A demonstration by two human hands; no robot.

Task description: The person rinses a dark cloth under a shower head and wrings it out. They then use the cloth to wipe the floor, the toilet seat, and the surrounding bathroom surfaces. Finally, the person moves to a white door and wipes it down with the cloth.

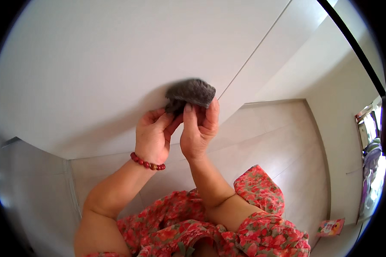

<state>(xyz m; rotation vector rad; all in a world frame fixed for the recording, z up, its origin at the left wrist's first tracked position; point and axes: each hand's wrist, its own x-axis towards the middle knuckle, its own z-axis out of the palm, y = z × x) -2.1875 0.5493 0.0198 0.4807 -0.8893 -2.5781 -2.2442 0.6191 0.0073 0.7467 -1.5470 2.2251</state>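
Note:
Both my hands grip a folded dark grey cloth (193, 92) in front of a smooth white panel (115, 64). My left hand (154, 136), with a red bead bracelet (147, 164) at its wrist, pinches the cloth's lower left corner. The thumb of my right hand (199, 128) presses on the lower edge, while its fingers are partly hidden behind the fabric. The cloth casts a shadow on the panel; whether it touches the surface I cannot tell.
A thin seam (255, 49) runs slantwise across the white surface. Pale floor tiles (289, 138) lie below, bordered by a wall (328, 106) at the right. A pink printed packet (331, 227) sits at the lower right. Various items (371, 160) crowd a bright opening at the right rim.

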